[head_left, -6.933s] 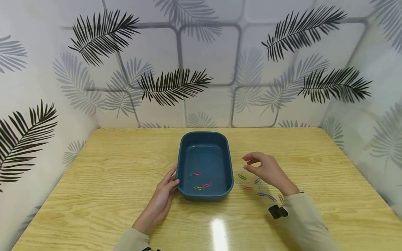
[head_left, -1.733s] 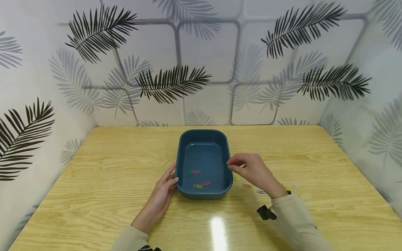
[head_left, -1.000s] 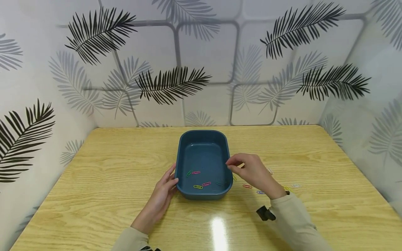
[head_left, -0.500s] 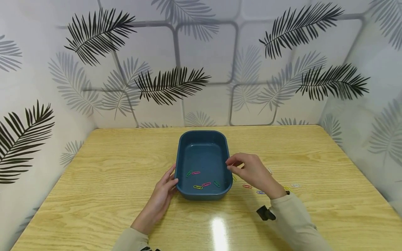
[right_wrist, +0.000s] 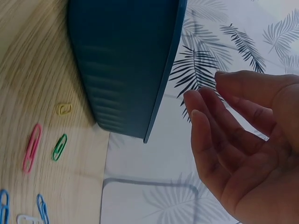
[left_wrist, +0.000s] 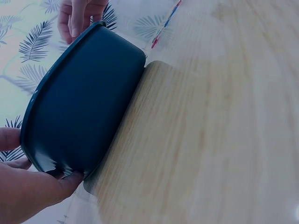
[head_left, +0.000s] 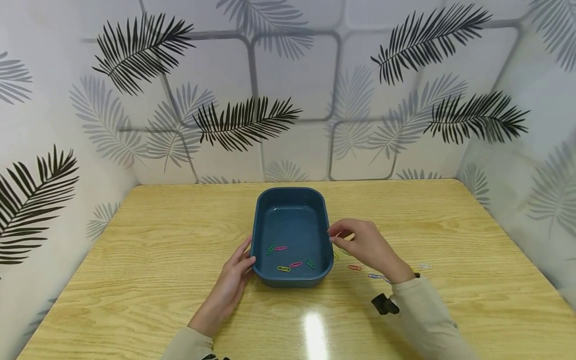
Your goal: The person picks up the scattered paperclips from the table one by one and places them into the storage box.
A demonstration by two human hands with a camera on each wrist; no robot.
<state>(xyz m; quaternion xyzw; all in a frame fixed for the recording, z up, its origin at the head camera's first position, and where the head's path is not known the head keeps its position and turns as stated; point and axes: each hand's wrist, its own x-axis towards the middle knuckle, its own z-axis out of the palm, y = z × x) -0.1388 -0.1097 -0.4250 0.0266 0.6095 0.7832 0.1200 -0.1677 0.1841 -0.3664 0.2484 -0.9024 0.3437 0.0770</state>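
A dark blue plastic bin [head_left: 292,225] stands on the table, with several paper clips on its floor, among them a green paper clip [head_left: 310,263] near the right wall and a yellow paper clip [head_left: 284,269]. My left hand [head_left: 231,282] holds the bin's left side, its thumb at the rim and fingers along the outer wall. By the right rim hovers my right hand [head_left: 366,245]. In the right wrist view its loosely bent fingers [right_wrist: 201,135] stand apart from the thumb, with nothing visible between them. Beside the bin lie a red paper clip [head_left: 354,267] and a blue paper clip [head_left: 375,276].
More loose clips lie on the wooden table [head_left: 157,240] to the bin's right, including a white paper clip [head_left: 424,266]; my right forearm hides some. A wall [head_left: 297,75] with a leaf pattern rises behind the table's far edge.
A green paper clip has dropped from my right hand into the bin and come to rest. The right hand has since shifted slightly right, its fingers loosened. My left hand keeps its hold.
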